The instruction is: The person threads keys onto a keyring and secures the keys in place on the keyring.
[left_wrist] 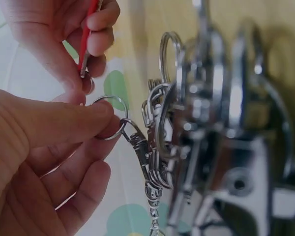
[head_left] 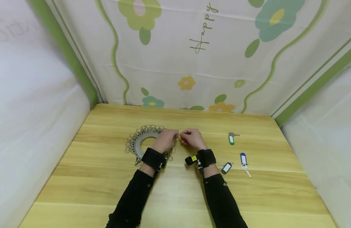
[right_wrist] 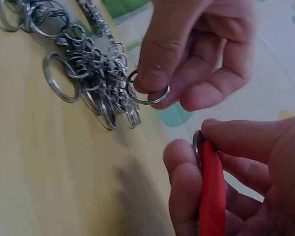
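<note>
A round grey metal plate (head_left: pixel 137 145) lies on the table, edged all round with clasps and split rings. Over its right side is my left hand (head_left: pixel 165 140), pinching one split ring (left_wrist: pixel 127 112) between thumb and index finger. That ring still hangs on a clasp (left_wrist: pixel 137 142) of the plate. Close by on the right, my right hand (head_left: pixel 192 138) holds a red key tag (right_wrist: pixel 213 191) between thumb and fingers. A small metal ring (right_wrist: pixel 196 147) shows at the tag's end near the fingertips. The pinched ring and the red tag are apart. Any key on the red tag is hidden.
To the right on the wooden table (head_left: pixel 169 196) lie a green key tag (head_left: pixel 231 139), a blue key tag (head_left: pixel 243 158) and a black key tag (head_left: pixel 226 168), with keys visible on the green and blue ones. A flower-patterned cloth (head_left: pixel 164 60) stands behind the table.
</note>
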The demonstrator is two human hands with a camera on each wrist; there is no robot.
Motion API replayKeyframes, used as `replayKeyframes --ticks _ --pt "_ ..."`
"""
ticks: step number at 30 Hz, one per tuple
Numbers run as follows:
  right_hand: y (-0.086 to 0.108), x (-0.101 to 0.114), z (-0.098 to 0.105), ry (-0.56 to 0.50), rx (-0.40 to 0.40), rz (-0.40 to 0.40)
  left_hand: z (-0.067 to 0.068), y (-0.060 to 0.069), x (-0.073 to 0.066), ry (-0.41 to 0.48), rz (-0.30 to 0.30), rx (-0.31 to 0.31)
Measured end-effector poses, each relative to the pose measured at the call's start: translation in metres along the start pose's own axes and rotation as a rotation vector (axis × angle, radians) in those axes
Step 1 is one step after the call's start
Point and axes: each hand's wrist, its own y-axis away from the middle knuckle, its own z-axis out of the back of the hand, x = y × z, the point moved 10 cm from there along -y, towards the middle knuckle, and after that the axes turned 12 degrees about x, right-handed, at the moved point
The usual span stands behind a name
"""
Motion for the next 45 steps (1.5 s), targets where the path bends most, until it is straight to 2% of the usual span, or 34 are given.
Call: replayKeyframes --ticks 8,13,18,21,35,41,45 --pt "-0.004 0.0 -0.005 0.042 -0.03 -0.036 0.013 0.001 -0.003 -0.026 -0.032 -0.087" --pt "-0.004 -0.001 -0.012 0.017 0.004 -0.042 0.011 -0.001 -0.004 -0.015 -0.059 -0.071" --pt "-0.004 -0.003 -0.017 -0.009 0.041 0.007 0.009 0.0 -0.001 0.04 -0.042 -0.061" --pt "-0.004 -0.002 -0.017 0.009 0.05 0.037 0.009 0.0 -0.001 0.034 -0.045 -0.064" --pt "-0.005 0.017 -0.024 0.216 0.149 0.105 0.016 0.001 -0.001 0.03 -0.03 -0.091" --pt "-0.005 0.01 -0.029 0.254 0.154 0.088 0.011 0.003 0.001 0.057 -0.032 -0.063" --pt "-0.006 0.012 -0.032 0.283 0.147 0.112 0.011 0.003 0.003 0.082 -0.043 -0.07"
